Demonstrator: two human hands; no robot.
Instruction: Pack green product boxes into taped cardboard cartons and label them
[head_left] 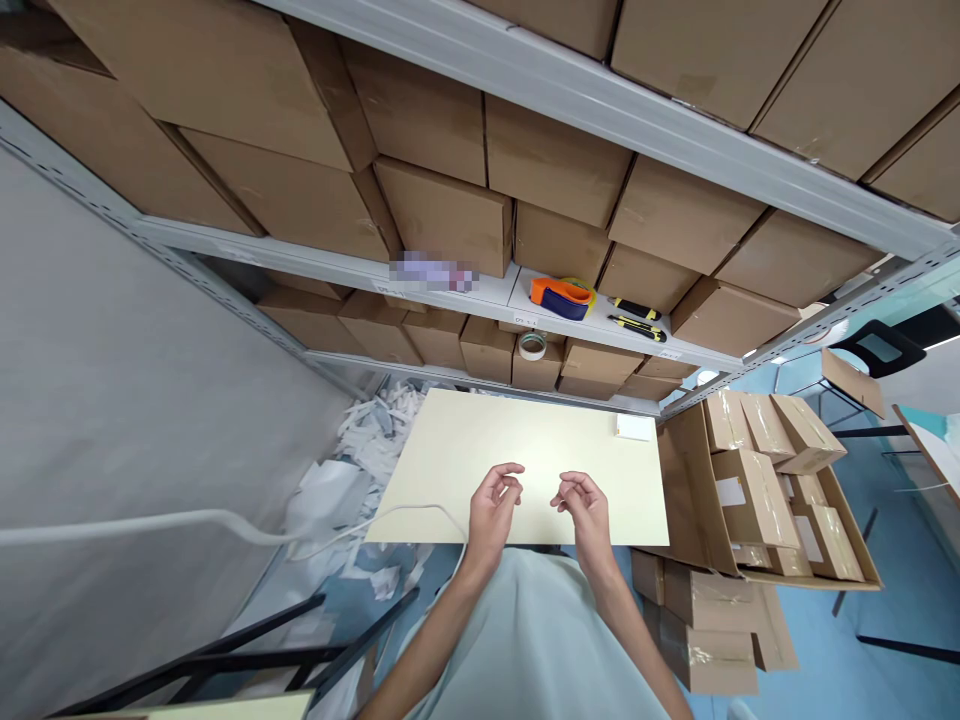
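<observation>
My left hand (495, 505) hovers over the front part of a pale yellow table (465, 440), its fingers loosely curved and apart, with nothing in them. Opposite it, my right hand (587, 510) is bent in much the same way and also holds nothing. A gap separates the two hands, and their fingertips point toward each other. At the table's far right corner lies a small white box or stack of cards (634, 427), beyond my right hand. A white cable (409, 507) crosses the table's left front part near my left forearm.
Shelves hold many cardboard boxes (442, 215). On one shelf edge lie an orange and blue tape dispenser (561, 298) and yellow-black utility knives (637, 327); a tape roll (532, 346) hangs below. Right stands a large open carton (720, 520) of smaller boxes. Left is crumpled white paper (382, 430).
</observation>
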